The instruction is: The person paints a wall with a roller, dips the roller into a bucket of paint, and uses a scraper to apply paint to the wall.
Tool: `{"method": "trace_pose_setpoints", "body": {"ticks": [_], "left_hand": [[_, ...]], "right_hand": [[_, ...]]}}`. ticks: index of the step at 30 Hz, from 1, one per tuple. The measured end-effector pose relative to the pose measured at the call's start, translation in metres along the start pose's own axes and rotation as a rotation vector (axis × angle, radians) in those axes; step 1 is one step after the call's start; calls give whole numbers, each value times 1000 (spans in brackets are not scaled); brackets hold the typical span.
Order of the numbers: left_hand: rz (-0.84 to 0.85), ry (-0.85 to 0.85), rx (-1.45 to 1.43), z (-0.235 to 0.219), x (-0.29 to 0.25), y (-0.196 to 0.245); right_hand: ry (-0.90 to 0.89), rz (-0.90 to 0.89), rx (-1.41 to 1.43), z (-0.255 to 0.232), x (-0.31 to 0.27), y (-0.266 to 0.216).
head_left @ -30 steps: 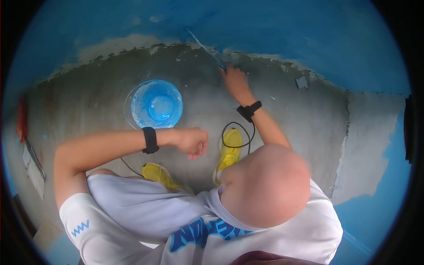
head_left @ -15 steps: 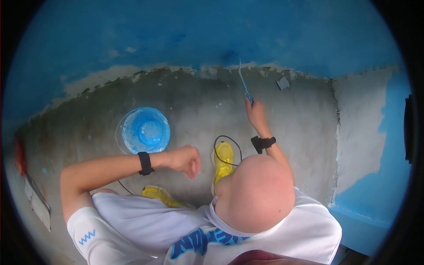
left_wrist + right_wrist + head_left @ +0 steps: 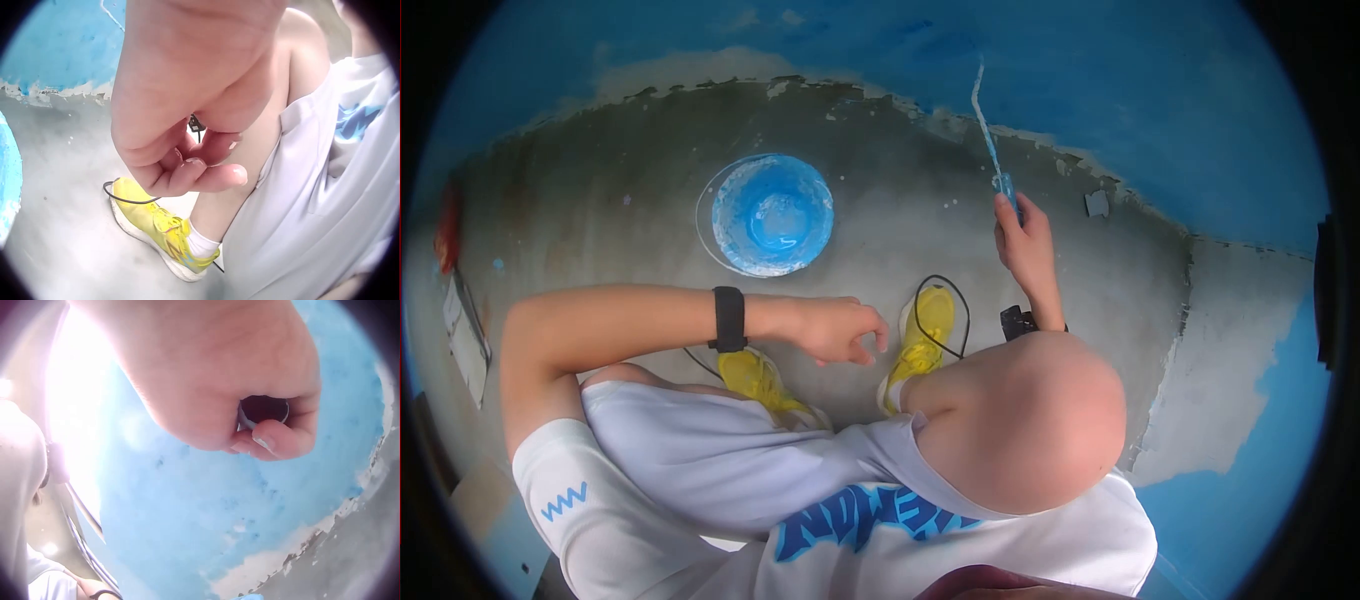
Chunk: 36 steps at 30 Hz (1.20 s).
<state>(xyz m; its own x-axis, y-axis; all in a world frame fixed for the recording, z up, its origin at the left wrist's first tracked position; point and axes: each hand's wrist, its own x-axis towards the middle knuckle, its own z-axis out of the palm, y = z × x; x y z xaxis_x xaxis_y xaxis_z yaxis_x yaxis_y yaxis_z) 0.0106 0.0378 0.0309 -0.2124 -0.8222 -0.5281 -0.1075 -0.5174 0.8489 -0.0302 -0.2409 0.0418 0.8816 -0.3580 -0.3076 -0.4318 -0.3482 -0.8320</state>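
In the head view my right hand (image 3: 1028, 248) grips the handle of a thin, slightly bent tool (image 3: 984, 118) coated in pale blue paint and seen edge-on; its exact kind cannot be told. The far end of the tool overlaps the blue wall. My fingers wrap around the hollow handle end (image 3: 262, 411) in the right wrist view. My left hand (image 3: 830, 328) hangs in front of the knees, fingers loosely curled around nothing. Beyond it stands a paint-smeared bucket (image 3: 722, 222) holding blue paint, its wire handle (image 3: 698, 215) lowered to the left side.
A blue wall (image 3: 1100, 70) meets the grey floor (image 3: 900, 190) along a ragged, flaking edge. A grey scrap (image 3: 1097, 204) lies near that edge. Yellow shoes (image 3: 930, 320) stand below the knees, a black cable (image 3: 967, 305) looping by one. Red and white objects lie at far left.
My right hand has drawn the tool rightward and back toward my body from the wall's base. My left fingers have loosened slightly. The head view has shifted.
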Motion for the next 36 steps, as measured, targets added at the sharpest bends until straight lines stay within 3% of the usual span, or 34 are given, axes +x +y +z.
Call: {"method": "trace_pose_setpoints", "body": {"ticks": [3, 5, 6, 8, 12, 16, 18, 25, 30, 33, 36], "left_hand": [[93, 25, -63, 15, -5, -22], [275, 131, 123, 24, -5, -45], [275, 141, 113, 24, -8, -43], [50, 94, 44, 22, -16, -37], [-112, 42, -145, 13, -21, -22], [5, 44, -27, 12, -3, -36], [62, 58, 26, 10, 2, -39], [115, 42, 59, 4, 10, -35], [89, 16, 6, 13, 12, -31], [115, 33, 26, 12, 13, -31], [105, 16, 35, 12, 21, -30]], "right_hand": [[-43, 6, -85, 11, -2, 12], [-95, 6, -91, 20, -4, 16], [-130, 9, -91, 25, -5, 17], [-212, 66, 29, 32, -7, 20], [-378, 232, 390, 36, -10, 15], [-316, 179, 277, 40, 2, 15], [47, -303, -394, 45, 9, 12], [174, -411, -589, 56, 55, -44], [-68, -347, -587, 84, 83, -74], [-60, -444, -555, 105, 94, -69], [-38, -382, -480, 107, 91, -50]]}}
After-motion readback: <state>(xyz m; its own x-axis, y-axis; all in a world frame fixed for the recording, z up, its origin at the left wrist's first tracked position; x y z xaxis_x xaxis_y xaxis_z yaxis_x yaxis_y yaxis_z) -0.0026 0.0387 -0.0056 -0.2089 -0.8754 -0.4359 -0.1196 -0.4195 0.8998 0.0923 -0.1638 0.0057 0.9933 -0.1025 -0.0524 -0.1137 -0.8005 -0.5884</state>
